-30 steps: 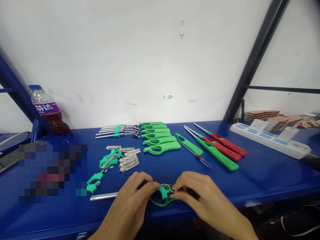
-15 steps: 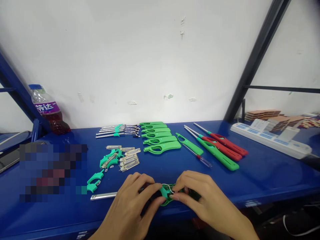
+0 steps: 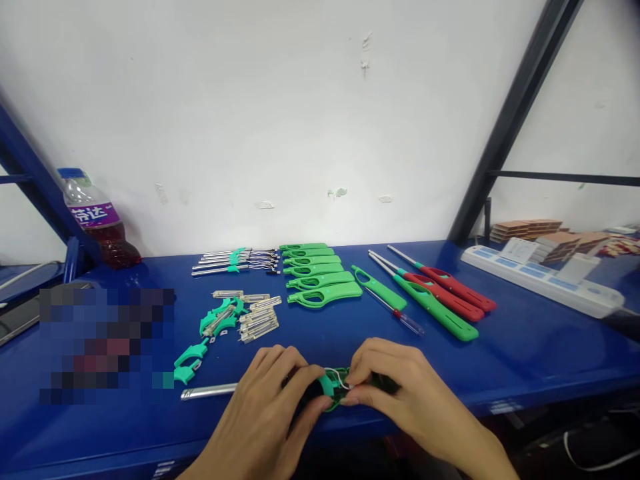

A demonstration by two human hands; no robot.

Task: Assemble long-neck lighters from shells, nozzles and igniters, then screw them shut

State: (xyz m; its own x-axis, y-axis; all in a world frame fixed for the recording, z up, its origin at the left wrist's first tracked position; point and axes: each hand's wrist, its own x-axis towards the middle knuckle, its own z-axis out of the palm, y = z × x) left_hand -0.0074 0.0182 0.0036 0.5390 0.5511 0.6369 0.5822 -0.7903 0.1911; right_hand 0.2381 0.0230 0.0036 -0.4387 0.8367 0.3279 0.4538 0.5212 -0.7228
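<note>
Both my hands meet at the front edge of the blue bench [image 3: 525, 347] over a partly built green lighter [image 3: 336, 391]. My left hand [image 3: 273, 407] pinches its left end, where a teal trigger piece and a silver metal tube [image 3: 207, 392] stick out to the left. My right hand [image 3: 395, 393] grips the green handle shell on the right, fingers closed near a thin white wire. Most of the handle is hidden under my fingers.
Behind lie a row of green handle shells [image 3: 315, 273], tube assemblies [image 3: 235, 261], loose teal triggers [image 3: 220, 319] and metal parts [image 3: 257, 320], a small screwdriver [image 3: 397, 315], finished green and red lighters [image 3: 440, 297]. A drink bottle [image 3: 95, 220] stands far left, a power strip [image 3: 540, 280] at right.
My fingers have closed further over the lighter, hiding the green loop of the handle that showed a second ago. The hands stay in the same spot.
</note>
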